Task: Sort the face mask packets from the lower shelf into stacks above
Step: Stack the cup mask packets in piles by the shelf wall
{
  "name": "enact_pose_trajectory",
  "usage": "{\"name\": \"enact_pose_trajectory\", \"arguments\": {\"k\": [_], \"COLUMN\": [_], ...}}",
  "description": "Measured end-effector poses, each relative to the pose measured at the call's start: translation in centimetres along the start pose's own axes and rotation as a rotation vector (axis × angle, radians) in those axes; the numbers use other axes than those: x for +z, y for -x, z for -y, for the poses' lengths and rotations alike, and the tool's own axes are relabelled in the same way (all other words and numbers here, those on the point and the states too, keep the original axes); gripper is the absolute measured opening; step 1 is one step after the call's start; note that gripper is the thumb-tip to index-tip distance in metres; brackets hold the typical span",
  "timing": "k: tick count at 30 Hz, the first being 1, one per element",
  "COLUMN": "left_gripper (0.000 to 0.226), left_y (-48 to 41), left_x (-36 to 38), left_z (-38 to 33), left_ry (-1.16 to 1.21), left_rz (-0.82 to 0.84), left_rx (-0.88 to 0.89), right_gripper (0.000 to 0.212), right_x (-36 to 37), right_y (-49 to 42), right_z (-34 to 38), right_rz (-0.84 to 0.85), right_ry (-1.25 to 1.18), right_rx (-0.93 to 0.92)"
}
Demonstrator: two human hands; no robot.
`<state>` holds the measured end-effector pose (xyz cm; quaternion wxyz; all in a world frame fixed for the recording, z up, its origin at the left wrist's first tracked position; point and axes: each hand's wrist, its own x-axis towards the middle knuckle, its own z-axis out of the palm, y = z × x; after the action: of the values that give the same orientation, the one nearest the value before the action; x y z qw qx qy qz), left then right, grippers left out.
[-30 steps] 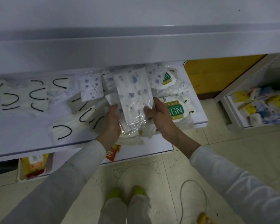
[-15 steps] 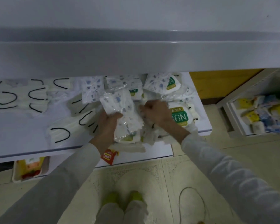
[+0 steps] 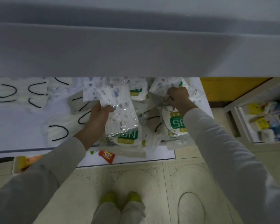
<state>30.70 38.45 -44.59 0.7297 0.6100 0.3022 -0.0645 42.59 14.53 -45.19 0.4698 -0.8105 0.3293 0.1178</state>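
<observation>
The step in hand looks like gathering: picking printed packets out of the heap on the lower shelf [image 3: 14,126] before anything goes up. Take the green-labelled packet [image 3: 176,125] as the marker. The left hand [image 3: 98,117] is just left of it, fingers and thumb curled tight round the edge of a bundle of printed packets [image 3: 121,113] in clear wrap, which sits tilted on top of the heap (how many packets it holds I cannot tell). The right hand [image 3: 178,94] is directly behind the marker, toward the back of the shelf, its fist closed on the crumpled corner of another printed packet [image 3: 162,87]. Well to the left of the marker lie loose white masks [image 3: 58,131] with black ear loops, apart from both hands. The upper shelf [image 3: 136,50] overhangs everything behind the marker and hides the back of the heap. Next, I judge, the right-hand packet needs pulling free without dragging its neighbours. It can then be joined to the bundle and the edges squared. Both must then be carried clear of the upper shelf's front lip and set above as a stack.
</observation>
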Motion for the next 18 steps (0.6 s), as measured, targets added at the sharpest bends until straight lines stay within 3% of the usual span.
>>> {"name": "enact_pose_trajectory", "arguments": {"k": [3,7,11,15,18], "left_gripper": [0.033,0.024,0.049,0.063,0.059], "left_y": [0.2,0.7,1.5,3.1,5.2], "left_x": [0.6,2.2,3.9,4.5,4.0], "left_z": [0.3,0.6,1.2,1.1,0.5], "left_ry": [0.047,0.144,0.356,0.509,0.426], "left_rz": [0.007,0.068,0.109,0.249,0.271], "left_rx": [-0.060,-0.112,-0.214,-0.180,-0.146], "right_gripper": [0.022,0.006,0.018,0.006,0.035], "right_x": [-1.3,-3.6,-4.6,-4.0,-3.5], "right_y": [1.3,5.8,10.7,13.8,15.2], "right_z": [-0.2,-0.1,-0.4,-1.9,-3.2], "right_rz": [0.077,0.186,0.307,0.382,0.354], "right_ry": [-0.246,-0.407,-0.501,-0.249,0.092], "right_rx": [0.068,-0.064,-0.158,-0.229,-0.425]}}
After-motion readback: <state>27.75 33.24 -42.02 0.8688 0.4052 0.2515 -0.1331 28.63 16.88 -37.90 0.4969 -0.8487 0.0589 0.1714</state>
